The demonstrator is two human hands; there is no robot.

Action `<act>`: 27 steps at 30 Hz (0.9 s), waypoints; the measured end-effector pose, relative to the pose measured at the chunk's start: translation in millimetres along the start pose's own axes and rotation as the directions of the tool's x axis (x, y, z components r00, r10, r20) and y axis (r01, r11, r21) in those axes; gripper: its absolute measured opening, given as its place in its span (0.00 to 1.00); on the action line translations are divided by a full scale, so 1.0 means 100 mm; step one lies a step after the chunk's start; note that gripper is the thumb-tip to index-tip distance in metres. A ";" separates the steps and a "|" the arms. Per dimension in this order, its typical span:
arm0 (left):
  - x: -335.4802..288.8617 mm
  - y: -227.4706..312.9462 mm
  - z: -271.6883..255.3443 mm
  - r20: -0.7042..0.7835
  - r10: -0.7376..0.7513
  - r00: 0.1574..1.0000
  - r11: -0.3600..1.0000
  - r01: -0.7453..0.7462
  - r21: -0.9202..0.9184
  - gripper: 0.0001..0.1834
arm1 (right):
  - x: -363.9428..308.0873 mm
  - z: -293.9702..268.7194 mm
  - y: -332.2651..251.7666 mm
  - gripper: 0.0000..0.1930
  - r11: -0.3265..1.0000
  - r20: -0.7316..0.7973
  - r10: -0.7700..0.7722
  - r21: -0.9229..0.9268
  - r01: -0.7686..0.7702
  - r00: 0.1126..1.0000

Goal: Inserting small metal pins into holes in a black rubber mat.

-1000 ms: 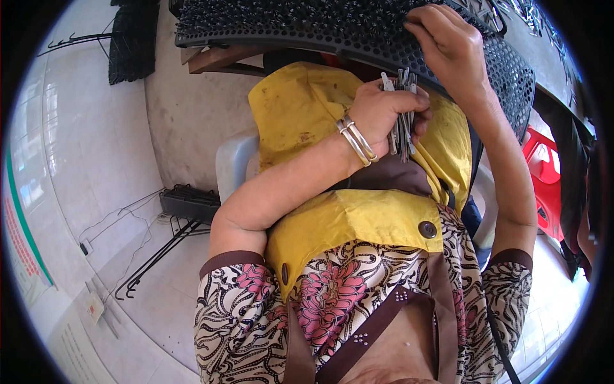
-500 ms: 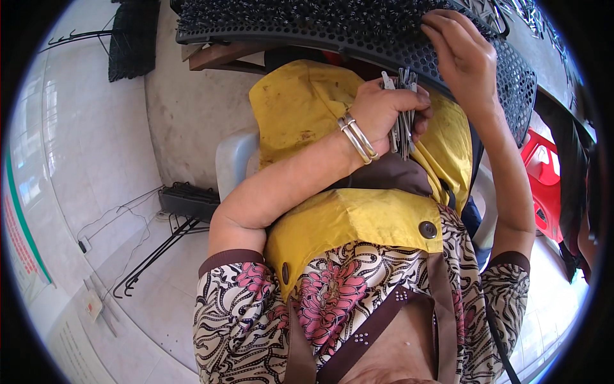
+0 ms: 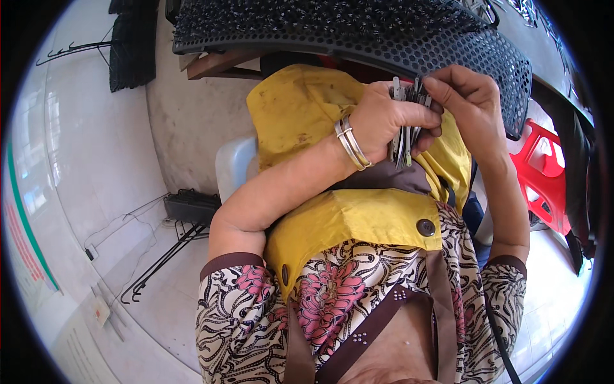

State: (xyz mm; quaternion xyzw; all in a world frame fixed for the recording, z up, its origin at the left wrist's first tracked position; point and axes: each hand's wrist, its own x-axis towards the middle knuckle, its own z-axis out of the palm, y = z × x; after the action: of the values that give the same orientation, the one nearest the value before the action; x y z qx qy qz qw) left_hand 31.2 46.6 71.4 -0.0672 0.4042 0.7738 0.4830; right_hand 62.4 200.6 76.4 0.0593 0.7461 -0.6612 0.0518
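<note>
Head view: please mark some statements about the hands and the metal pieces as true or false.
1. The left hand grips a bundle of thin metal pieces. True.
2. The right hand rests on the red plastic stool. False: its fingertips are at the top of the bundle.
3. Metal bangles sit on the left wrist. True.
4. The perforated mat is white. False: it is black.
5. A yellow apron covers the lap. True.
</note>
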 end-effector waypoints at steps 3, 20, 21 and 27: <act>0.02 0.02 0.05 -0.026 0.005 1.000 0.999 -0.004 0.046 0.03 | -0.02 -0.05 0.05 0.08 0.995 -0.047 0.076 0.075 -0.073 0.996; 0.27 0.00 0.29 -0.162 0.001 0.987 0.990 0.021 0.138 0.03 | -0.16 -0.43 0.20 0.07 0.970 -0.260 0.030 0.240 0.035 0.965; 0.27 0.01 0.32 -0.195 -0.029 0.980 0.994 0.049 0.102 0.03 | -0.15 -0.46 0.21 0.07 0.961 -0.301 -0.013 0.258 0.095 0.953; 0.26 -0.04 0.24 -0.166 -0.166 0.972 0.986 0.161 -0.039 0.03 | 0.05 -0.67 0.28 0.07 0.940 -0.471 -0.150 0.204 0.273 0.869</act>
State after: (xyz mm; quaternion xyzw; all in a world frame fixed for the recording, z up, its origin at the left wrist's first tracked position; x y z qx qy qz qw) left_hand 27.5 81.9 72.4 -0.1716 0.4271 0.7280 0.5082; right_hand 61.7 270.3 56.1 0.1341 0.6447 -0.7246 -0.2035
